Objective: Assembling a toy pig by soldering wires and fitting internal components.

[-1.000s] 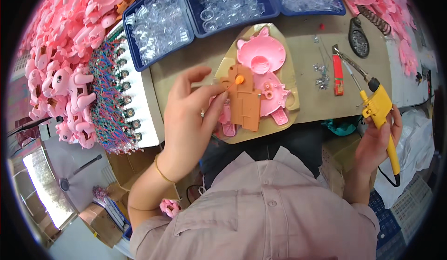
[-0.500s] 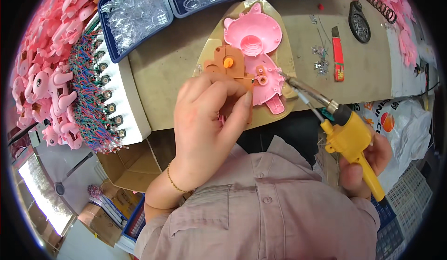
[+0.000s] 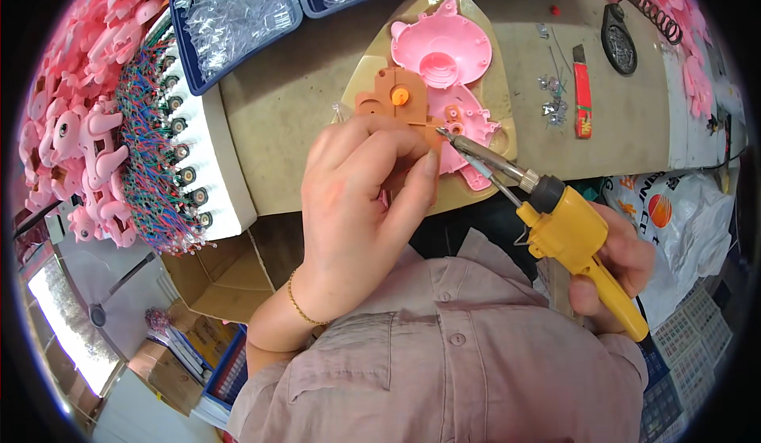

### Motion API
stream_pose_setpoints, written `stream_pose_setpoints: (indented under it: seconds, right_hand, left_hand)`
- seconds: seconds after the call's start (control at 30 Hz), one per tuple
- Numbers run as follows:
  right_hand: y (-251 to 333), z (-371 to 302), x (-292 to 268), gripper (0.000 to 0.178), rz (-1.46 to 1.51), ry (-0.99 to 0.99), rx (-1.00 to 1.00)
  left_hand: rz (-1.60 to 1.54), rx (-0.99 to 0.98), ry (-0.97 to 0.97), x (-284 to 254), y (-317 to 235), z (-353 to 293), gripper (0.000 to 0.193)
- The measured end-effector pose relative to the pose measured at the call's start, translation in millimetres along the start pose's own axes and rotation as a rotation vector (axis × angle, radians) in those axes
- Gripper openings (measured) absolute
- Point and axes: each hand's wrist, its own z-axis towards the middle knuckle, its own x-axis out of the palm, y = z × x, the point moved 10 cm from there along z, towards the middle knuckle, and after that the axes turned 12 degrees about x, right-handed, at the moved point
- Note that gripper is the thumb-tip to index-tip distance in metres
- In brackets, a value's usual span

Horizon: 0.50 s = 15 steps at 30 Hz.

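My right hand (image 3: pixel 626 259) is wrapped around the handle of a yellow soldering gun (image 3: pixel 572 227). The gun's metal tip touches or hovers just over the right edge of an orange-brown plastic part (image 3: pixel 411 108), which has a bright orange knob (image 3: pixel 399 96). Over the lower part of that piece, my left hand (image 3: pixel 349 177) is closed, thumb and fingers pinched together; what they hold is hidden. Pink plastic shell halves, one a rounded bowl shape (image 3: pixel 468 46), lie beside it on a tan, pointed holder (image 3: pixel 366 70).
Blue trays (image 3: pixel 296 3) of clear plastic pieces line the back. At left are bundled coloured wires (image 3: pixel 147 157) with round speakers and piled pink toy bodies (image 3: pixel 99 145). A red cutter knife (image 3: pixel 583 98), small metal bits (image 3: pixel 552 110) and a black oval tool (image 3: pixel 618 42) lie right.
The soldering gun has moved left, bringing its tip from the pink shell's edge to the orange-brown part. My left hand keeps its pinch in about the same place.
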Motion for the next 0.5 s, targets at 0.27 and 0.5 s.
stream_pose_setpoints:
  seconds: [0.27,0.5]
  right_hand:
    - [3.8,-2.3,8.4,0.059,-0.069,-0.044,-0.049]
    - [10.9,0.6,11.7,0.057,-0.205,-0.122,-0.11]
  left_hand:
    - [0.004,0.011,-0.006,-2.1,-0.4,0.2,0.008]
    - [0.018,0.024,-0.012,-2.1,0.9,2.4,0.009]
